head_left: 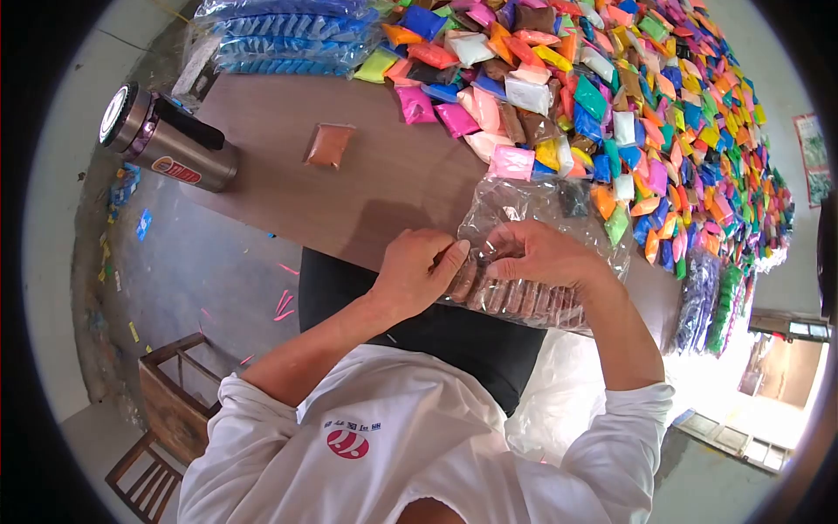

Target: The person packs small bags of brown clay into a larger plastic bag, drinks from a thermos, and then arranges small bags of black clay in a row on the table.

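Note:
A clear plastic bag (559, 205) lies at the table's near edge, with a row of brown packets (524, 299) lined up inside it. My left hand (421, 269) is closed at the bag's left end, thumb and fingers pinching the film beside the first packet. From the right, my right hand (543, 255) curls over the bag just above the row, its thumb close to the packets. Its fingertips are partly hidden by film and glare. A single brown packet (330, 145) rests apart on the table, left of the bag.
A large heap of colourful packets (602, 96) covers the table's far right. Bagged blue packets (292, 39) lie at the back left. A steel flask (170, 140) stands at the left edge. Purple and green bagged rows (711, 301) sit at right. A wooden stool (179, 393) is below left.

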